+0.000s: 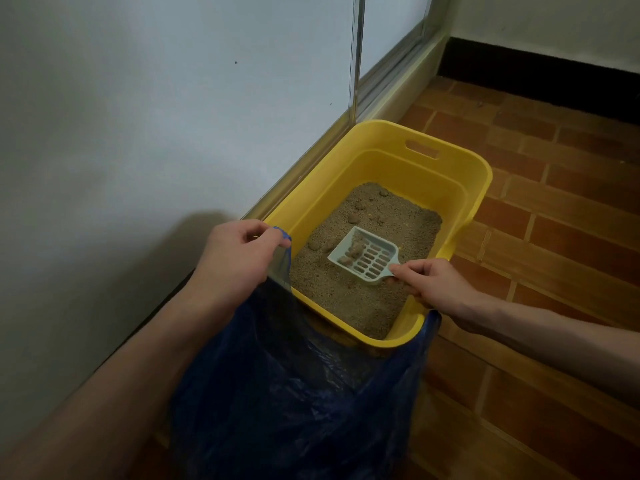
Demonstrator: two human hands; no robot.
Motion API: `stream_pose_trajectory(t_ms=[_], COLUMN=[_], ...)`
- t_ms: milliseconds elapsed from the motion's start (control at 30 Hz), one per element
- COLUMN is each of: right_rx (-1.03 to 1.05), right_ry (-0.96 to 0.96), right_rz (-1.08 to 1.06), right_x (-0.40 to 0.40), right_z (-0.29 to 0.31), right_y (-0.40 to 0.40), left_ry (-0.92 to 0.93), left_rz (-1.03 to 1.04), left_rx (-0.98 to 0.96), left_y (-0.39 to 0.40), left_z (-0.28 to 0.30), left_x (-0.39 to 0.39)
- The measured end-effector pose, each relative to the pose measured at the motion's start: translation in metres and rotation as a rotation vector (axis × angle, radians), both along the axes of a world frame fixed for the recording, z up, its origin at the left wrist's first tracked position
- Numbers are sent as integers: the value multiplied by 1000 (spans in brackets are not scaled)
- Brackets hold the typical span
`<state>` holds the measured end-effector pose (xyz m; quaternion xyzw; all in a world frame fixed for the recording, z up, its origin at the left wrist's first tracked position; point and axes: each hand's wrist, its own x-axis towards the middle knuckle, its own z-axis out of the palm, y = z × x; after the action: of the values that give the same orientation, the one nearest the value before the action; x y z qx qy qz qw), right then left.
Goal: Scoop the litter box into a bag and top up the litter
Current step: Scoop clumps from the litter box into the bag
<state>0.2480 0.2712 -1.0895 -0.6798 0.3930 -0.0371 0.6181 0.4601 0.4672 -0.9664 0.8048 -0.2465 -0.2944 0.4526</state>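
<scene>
Gripping the handle of the pale slotted scoop, right hand with fingers and thumb pinched round it at the near right corner of the yellow litter box. Long axis of scoop directed away from those fingers, up and to the left, blade resting on the litter and carrying a few clumps at its far edge. Left hand pinching the rim of the blue bag, fingers curled round the plastic, just beside the box's left wall. Bag mouth lying left of and nearer than the scoop-holding fingers, draped over the box's near rim. Probable next transfer: lift and swing leftward across the near rim; risk of clumps sliding off the open front if blade tips forward. More clumps farther out from the blade.
</scene>
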Motion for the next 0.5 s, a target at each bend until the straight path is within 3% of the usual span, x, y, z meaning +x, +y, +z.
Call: stream_pose_trajectory(t_ms=[333,500], right_rx=[-46,39], right_ry=[-2,-1], right_rz=[87,75], right_x=[2,1], right_z=[2,1], right_y=[1,4], left_ry=[-21,-37], left_rz=[3,9], left_rx=[0,-3], left_y=[2,3], left_z=[0,0], left_x=[2,2])
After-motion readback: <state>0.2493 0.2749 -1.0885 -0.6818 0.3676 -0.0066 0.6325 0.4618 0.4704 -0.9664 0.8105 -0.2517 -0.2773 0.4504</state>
